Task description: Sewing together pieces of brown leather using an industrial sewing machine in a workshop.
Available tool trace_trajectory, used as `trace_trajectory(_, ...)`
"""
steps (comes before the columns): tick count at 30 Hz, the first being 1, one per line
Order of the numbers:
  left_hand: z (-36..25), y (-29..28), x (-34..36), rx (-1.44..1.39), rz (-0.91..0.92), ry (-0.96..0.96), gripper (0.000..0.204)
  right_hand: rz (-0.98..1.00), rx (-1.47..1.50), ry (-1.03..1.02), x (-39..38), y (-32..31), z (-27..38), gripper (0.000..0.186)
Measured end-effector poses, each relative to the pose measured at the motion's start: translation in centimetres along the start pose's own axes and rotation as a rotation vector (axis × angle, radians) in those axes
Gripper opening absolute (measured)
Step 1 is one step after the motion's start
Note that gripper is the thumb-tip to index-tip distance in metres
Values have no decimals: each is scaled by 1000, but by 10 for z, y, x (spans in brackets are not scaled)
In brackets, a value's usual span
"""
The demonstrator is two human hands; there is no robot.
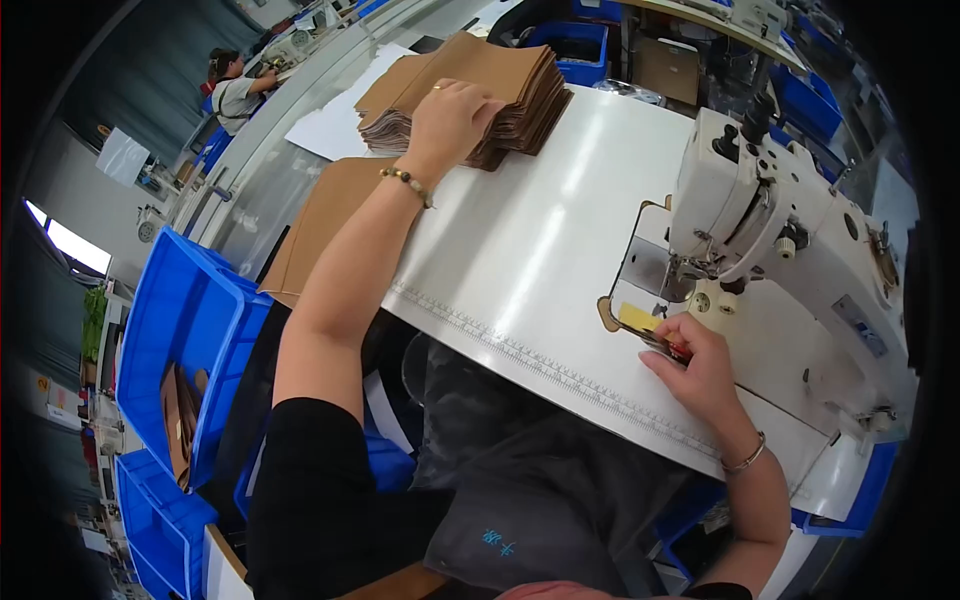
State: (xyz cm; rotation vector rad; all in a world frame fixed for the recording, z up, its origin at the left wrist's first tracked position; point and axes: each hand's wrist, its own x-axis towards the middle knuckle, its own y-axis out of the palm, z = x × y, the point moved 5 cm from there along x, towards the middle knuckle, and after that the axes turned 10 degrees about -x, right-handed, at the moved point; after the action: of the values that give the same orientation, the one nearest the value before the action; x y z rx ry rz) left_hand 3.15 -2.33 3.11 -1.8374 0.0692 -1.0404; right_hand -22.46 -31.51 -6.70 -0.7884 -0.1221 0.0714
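My left hand (pixel 447 120) reaches far forward and rests on top of a thick stack of brown cut pieces (pixel 500 75) at the far side of the white sewing table (pixel 530 250). Its fingers press on the top piece. My right hand (pixel 695 360) lies on the table beside the white sewing machine (pixel 770 220), fingers curled around a small dark tool with a red part (pixel 672 347). A yellow tag (pixel 638 318) and a small brown piece (pixel 606 315) lie by the needle plate.
A large brown sheet (pixel 320 220) hangs off the table's left edge. Blue plastic bins (pixel 180 330) stand at my left, one holding brown pieces (pixel 180 420). A measuring scale runs along the table's near edge. Another person (pixel 232 95) works at a far table.
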Motion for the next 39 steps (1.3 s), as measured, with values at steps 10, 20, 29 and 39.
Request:
trace_trajectory(10, 43, 34, 27, -266, 46, -290, 18, -3, -38, -33, 1, -3, 2, 27)
trace_trajectory(20, 66, 8, 32, -773, -331, -411, 21, 27, -101, -30, 0, -2, 4, 27)
trace_trajectory(29, -141, -33, -47, -299, 178, 172, 5, -235, -465, -498, -12, -7, 23, 17)
trace_trajectory(39, -229, 30, -137, -537, 503, 222, 14, -421, -650, -639, -14, 5, 24, 19)
